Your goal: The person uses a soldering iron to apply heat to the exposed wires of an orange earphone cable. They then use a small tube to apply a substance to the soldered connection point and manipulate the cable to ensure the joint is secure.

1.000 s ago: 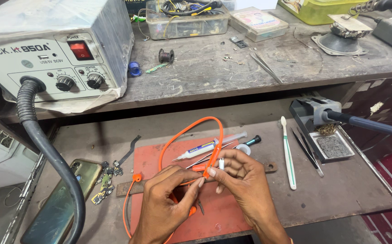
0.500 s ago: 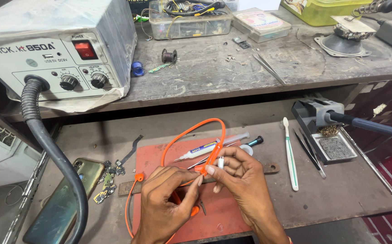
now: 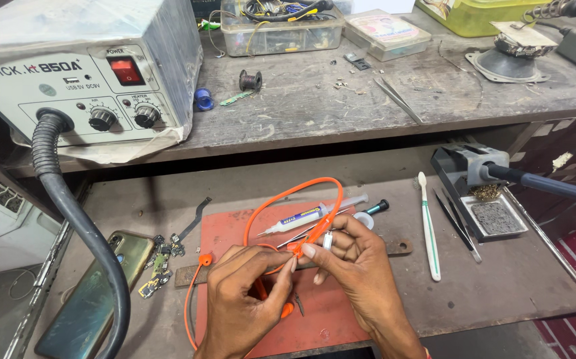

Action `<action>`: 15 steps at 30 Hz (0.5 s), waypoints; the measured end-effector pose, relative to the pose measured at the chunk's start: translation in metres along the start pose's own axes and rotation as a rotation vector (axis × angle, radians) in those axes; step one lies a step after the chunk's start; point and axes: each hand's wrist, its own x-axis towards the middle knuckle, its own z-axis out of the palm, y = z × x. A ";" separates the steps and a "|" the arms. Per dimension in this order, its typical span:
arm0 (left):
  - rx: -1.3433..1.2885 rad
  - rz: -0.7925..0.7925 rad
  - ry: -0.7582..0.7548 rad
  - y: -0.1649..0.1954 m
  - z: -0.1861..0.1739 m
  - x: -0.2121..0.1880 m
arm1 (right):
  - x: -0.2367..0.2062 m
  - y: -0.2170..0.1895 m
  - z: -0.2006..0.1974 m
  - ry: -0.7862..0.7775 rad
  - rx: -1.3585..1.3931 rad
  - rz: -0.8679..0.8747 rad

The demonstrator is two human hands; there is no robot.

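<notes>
1. An orange cable [image 3: 288, 199] is pinched near its end between the thumb and forefinger of the left hand [image 3: 245, 299], the fingertips pressed together on it just above a red mat [image 3: 235, 229].
2. The same stretch of cable is pinched by the right hand [image 3: 354, 266], whose thumb and forefinger meet the left fingertips; a small white connector [image 3: 328, 240] stands up between the right fingers.
3. Both hands are held palm-down and close together over the mat, wrists entering from the lower edge of the view.
4. From the grip, the cable is looped upward over the mat and trails down past the left wrist.
5. A syringe of paste [image 3: 308, 217] is laid on the mat just behind the hands.
6. To the right, a small metal tray [image 3: 497, 216] holding a grey pad is seen, with a soldering iron [image 3: 540, 183] resting in the stand beside it and a toothbrush [image 3: 427, 226] nearby.
7. On the upper shelf, a clear plastic box [image 3: 278, 36] filled with tangled wires is set beside a shallow lidded box [image 3: 387, 32]; its contents cannot be made out.
8. A hot-air station [image 3: 82, 73] is placed at the left.
</notes>
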 end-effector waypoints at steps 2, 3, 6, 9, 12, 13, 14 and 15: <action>-0.063 -0.148 -0.038 0.000 0.000 -0.001 | 0.000 0.001 -0.001 -0.007 -0.005 -0.003; -0.093 -0.220 -0.057 0.000 0.000 -0.001 | 0.000 0.001 -0.001 -0.011 -0.006 -0.005; -0.144 -0.310 -0.068 0.000 0.000 -0.001 | 0.001 0.001 -0.001 -0.028 -0.007 -0.011; -0.124 -0.234 -0.053 -0.002 0.001 -0.001 | 0.001 0.002 -0.001 -0.024 0.001 0.000; -0.111 -0.168 -0.046 -0.004 -0.001 -0.001 | 0.000 0.002 0.000 -0.056 0.000 -0.016; -0.135 -0.201 -0.061 -0.004 -0.001 -0.001 | 0.000 0.002 -0.001 -0.057 -0.005 -0.011; -0.160 -0.234 -0.077 -0.004 -0.001 -0.001 | 0.000 0.002 -0.001 -0.058 -0.011 -0.007; -0.184 -0.267 -0.091 -0.004 -0.002 0.000 | 0.000 0.002 0.000 -0.061 -0.016 -0.003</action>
